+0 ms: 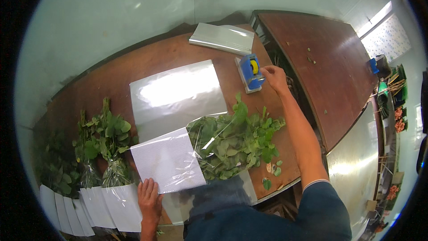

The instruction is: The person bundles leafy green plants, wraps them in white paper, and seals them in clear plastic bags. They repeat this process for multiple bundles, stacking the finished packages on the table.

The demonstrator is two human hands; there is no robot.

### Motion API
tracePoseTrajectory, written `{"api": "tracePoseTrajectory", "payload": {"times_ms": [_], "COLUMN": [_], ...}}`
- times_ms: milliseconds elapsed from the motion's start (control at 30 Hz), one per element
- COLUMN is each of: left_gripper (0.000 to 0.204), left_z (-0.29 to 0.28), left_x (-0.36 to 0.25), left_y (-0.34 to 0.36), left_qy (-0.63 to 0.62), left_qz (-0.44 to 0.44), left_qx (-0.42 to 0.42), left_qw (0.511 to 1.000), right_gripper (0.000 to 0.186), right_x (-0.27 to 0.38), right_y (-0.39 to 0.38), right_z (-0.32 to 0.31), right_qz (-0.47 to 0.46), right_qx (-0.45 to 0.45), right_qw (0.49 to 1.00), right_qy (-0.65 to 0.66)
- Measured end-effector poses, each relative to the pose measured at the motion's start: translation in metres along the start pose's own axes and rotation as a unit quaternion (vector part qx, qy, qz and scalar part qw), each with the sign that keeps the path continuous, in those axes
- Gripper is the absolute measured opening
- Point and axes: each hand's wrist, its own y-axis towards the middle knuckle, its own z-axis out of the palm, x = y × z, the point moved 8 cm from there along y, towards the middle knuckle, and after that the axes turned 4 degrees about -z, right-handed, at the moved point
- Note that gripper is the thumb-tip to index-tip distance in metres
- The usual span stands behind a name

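Observation:
Before me lies a bunch of leafy green stems [232, 145], partly wrapped in clear film, its cut ends pointing right. A white ribbed sheet [167, 163] covers the bunch's left end under the film. My left hand [150, 198] rests flat on the sheet's lower left corner, fingers stretched out. Out to the right, my right hand [275, 78] is at the front of a blue tape dispenser [253, 72] holding a yellow-cored roll. Its fingertips are pinched together, seemingly on the tape's end; the tape itself is barely visible.
A stack of shiny clear sheets [178, 91] lies behind the bunch, and folded film [223, 37] at the back. Several wrapped bunches [109, 147] with white sleeves line the left. Loose leaves [266, 183] lie near the front edge. Another brown table [312, 67] stands beyond a gap.

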Motion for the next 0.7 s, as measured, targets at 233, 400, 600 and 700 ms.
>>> {"api": "tracePoseTrajectory", "payload": {"times_ms": [233,400,600,700], "left_gripper": [0.054,0.053,0.052,0.052], "left_z": [0.004,0.005,0.006,0.003], "left_x": [0.009,0.011,0.011,0.005], "left_y": [0.003,0.000,0.001,0.008], "left_qy": [-0.017,-0.008,-0.012,-0.026], "left_qz": [0.007,-0.004,0.006,0.017], "left_qx": [-0.002,0.002,-0.010,-0.014], "left_qw": [1.000,1.000,1.000,0.999], "right_gripper": [0.042,0.042,0.023,0.022], "right_x": [-0.023,-0.019,-0.060,-0.071], "right_y": [0.035,-0.026,-0.080,-0.066], "right_z": [0.027,-0.001,0.005,-0.001], "right_qz": [0.021,0.138,0.195,0.092], "right_qx": [0.110,0.085,0.081,0.042], "right_qw": [0.993,0.974,0.963,0.987], "right_qy": [-0.044,0.159,0.165,-0.124]}}
